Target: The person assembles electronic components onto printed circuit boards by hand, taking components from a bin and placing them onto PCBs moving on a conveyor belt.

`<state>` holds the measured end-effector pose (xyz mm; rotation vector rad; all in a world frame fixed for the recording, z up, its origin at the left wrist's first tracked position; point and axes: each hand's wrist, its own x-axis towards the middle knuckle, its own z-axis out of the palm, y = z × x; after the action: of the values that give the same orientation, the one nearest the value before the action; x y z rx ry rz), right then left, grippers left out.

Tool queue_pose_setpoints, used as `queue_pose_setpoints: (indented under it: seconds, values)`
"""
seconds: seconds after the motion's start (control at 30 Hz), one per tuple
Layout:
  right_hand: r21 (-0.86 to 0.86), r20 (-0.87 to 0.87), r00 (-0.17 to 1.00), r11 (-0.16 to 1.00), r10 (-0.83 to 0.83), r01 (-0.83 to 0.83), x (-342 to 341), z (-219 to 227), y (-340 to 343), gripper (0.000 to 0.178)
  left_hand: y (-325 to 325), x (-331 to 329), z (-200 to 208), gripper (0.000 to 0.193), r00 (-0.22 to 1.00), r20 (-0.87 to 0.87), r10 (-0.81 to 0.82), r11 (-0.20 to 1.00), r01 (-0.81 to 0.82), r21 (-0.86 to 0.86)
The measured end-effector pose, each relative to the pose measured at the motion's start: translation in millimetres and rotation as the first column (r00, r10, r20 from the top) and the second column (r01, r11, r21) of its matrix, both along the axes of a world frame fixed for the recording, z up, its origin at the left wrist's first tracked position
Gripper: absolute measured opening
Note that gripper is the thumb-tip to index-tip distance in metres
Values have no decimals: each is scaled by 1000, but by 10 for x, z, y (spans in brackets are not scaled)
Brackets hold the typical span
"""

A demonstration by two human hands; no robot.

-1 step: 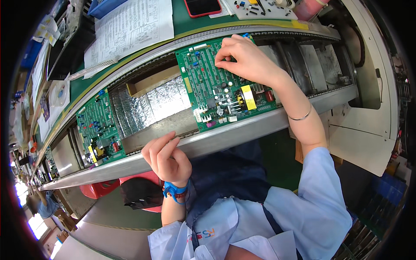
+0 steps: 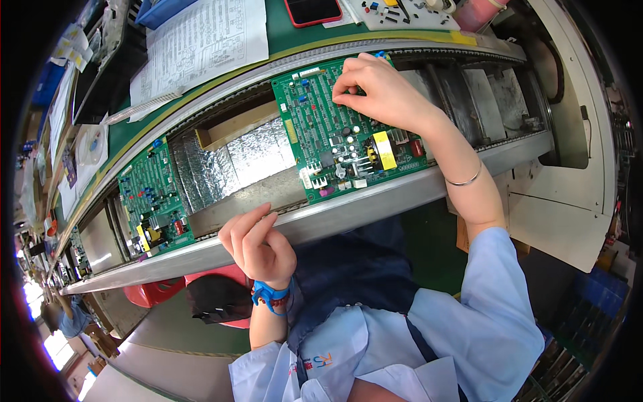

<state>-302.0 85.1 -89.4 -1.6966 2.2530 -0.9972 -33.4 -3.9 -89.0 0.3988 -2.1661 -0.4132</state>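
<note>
Pinching right hand (image 2: 380, 90): fingertips together over green circuit board (image 2: 323, 127); cannot tell whether anything is held.
Left hand (image 2: 260, 248): open, loosely curled, beside metal rail (image 2: 365, 206).
Board's place: across the conveyor.

Right fingers (image 2: 348, 82) partly hide circuit board (image 2: 328, 127); phone (image 2: 313, 11) cropped.

Your light's nice and bright, the right-hand circuit board (image 2: 345, 130) looks crisp, but foil (image 2: 231, 161) glares left of it and blown-out patches (image 2: 59, 350) warp way farther left.

left fingers (image 2: 257, 231) loosely curled
</note>
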Motion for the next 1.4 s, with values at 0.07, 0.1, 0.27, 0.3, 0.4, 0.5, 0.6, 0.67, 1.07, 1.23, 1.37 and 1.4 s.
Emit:
queue_pose_setpoints:
  seconds: [0.07,0.1,0.27,0.3,0.4,0.5,0.6,0.67,1.07,1.23,1.37,1.4]
  values:
    - [13,17,1000,1000,-16,15,3,1,1,11,-7,2,1,27,1000,-2,-1,1000,1,7]
    - [14,19,1000,1000,-17,17,-2,-7,4,11,-9,2,2,26,1000,-5,1,1000,0,12]
    - [41,11,1000,999,-8,8,-15,4,17,12,-22,18,16,26,1000,0,6,1000,-6,17]
    - [42,11,1000,999,-8,8,-14,11,23,12,-27,20,19,26,1000,1,3,1000,-3,16]
    - [81,17,1000,997,-6,4,-19,50,46,12,-30,20,33,26,1000,3,7,1000,-7,22]
    - [85,71,997,996,-30,24,-51,70,53,15,8,31,17,21,1000,4,-17,998,17,68]
    - [-32,95,995,999,-6,9,-59,69,50,11,18,18,19,21,1000,2,-29,998,28,64]
    - [3,31,999,1000,24,-24,-32,118,21,11,10,9,10,25,1000,-9,-14,999,15,52]
    - [168,-152,985,984,76,-50,11,188,-71,12,-29,39,43,28,999,-24,-25,997,26,78]
    - [46,-143,990,999,0,7,30,270,54,11,-39,70,80,28,999,-22,-32,996,34,80]
    - [-88,-257,957,990,-132,113,215,359,106,16,-40,81,74,27,999,-29,-43,996,45,83]
    - [-66,-300,944,990,-140,126,267,329,109,20,-47,90,73,27,999,-24,-43,996,45,81]
